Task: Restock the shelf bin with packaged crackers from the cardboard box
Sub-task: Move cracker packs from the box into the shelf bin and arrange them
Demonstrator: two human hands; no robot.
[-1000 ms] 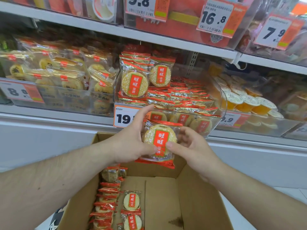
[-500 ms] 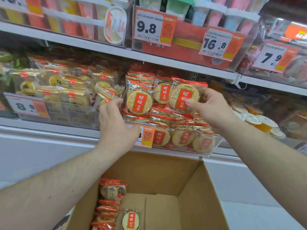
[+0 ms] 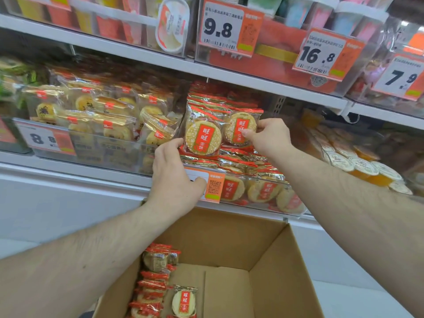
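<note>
**Cracker packs going upright into the shelf bin**

Cracker pack point(image 3: 241, 128) is pinched at its right edge by the right hand point(image 3: 269, 136), standing upright, label facing out, red strip running top to bottom. Just left of it, a second pack point(image 3: 203, 136) stands the same way, the left hand point(image 3: 174, 177) touching its lower edge with curled fingers, thumb against the shelf bin point(image 3: 263, 198) front. Both sit on top of the bin's pile. Cardboard box point(image 3: 275, 260) sits below the bin, more packs along its left side.

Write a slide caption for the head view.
Right hand sets cracker packet upright in shelf bin; left hand steadies its neighbour.
</note>
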